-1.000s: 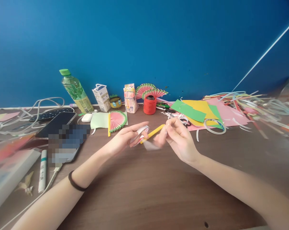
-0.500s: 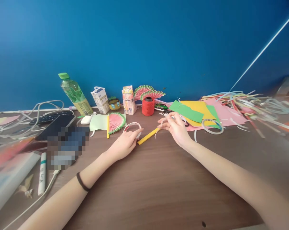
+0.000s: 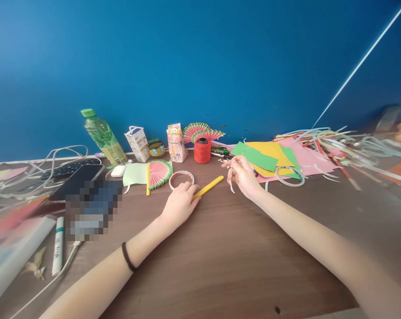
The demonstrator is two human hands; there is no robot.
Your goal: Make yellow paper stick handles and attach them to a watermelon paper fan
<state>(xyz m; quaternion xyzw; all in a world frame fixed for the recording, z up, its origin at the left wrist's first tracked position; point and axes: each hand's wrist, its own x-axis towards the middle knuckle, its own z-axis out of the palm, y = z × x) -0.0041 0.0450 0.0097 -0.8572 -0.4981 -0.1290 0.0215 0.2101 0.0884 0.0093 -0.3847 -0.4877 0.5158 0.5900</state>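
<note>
Brown desk (image 3: 220, 266) meets a blue wall. At far left one marker (image 3: 57, 246) lies by tangled cables. One green bottle (image 3: 102, 137), two cartons (image 3: 137, 144) and one red spool (image 3: 202, 150) line the back edge. The left hand (image 3: 179, 204) rests palm down, fingers loosely bent and gripping nothing, its tips touching one tape ring (image 3: 181, 179). One yellow stick (image 3: 208, 187) lies just beside it. The raised right hand (image 3: 242, 175) pinches a thin white paper sliver (image 3: 233, 188). A second ring (image 3: 288, 176) lies on coloured sheets at right. Bare wood runs from the hands to the near edge.

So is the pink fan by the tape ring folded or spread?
Spread: the pink fan lies flat, pleats opened into a half circle.
</note>
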